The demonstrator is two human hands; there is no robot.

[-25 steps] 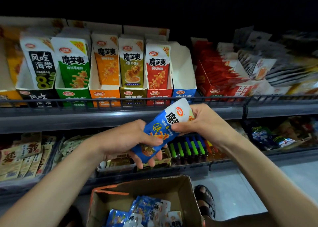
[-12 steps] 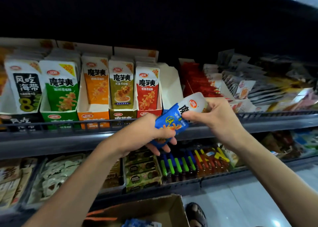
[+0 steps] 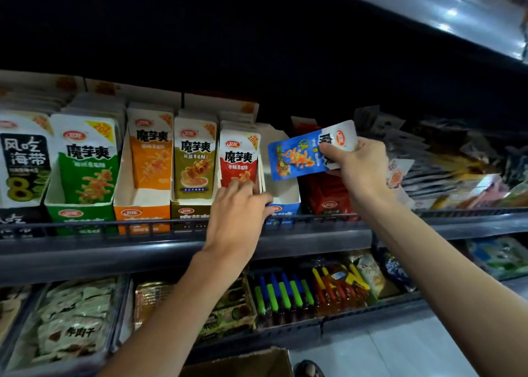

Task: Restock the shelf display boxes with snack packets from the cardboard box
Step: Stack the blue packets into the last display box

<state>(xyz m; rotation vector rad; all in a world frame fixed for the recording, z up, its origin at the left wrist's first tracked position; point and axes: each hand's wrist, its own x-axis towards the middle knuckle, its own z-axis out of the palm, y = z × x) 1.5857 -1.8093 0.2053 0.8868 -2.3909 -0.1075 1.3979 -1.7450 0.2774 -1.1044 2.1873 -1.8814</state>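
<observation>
**A:** What is seen in the background?

**B:** A dark metal store shelf (image 3: 314, 241) is seen, fronted by a wire rail. A row of upright card display boxes is set along it. The one at the right end of the row, a blue-fronted white display box (image 3: 281, 206), is shown with bare inner walls.

**A:** How is the right hand (image 3: 360, 163) held?

**B:** It is closed round one end of a blue and white foil snack packet (image 3: 300, 156). The thumb is pressed on the printed face and the fingers are curled behind. The packet is held tilted, above the blue-fronted box's opening and apart from its floor. Whether more than one packet is gripped cannot be told.

**A:** And the left hand (image 3: 237, 215)?

**B:** Nothing is held by it. Its fingers (image 3: 251, 192) are stretched out, only slightly bent, and laid at the front corner where the red-fronted display box of red packets (image 3: 238, 159) meets the blue-fronted box. The packet is kept above and to the right of those fingers, not touching them.

**A:** Where is the supply?

**B:** Only a corner of the brown cardboard box (image 3: 245, 363) is seen at the bottom edge, below a lower shelf of coloured lighters (image 3: 283, 293).
</observation>
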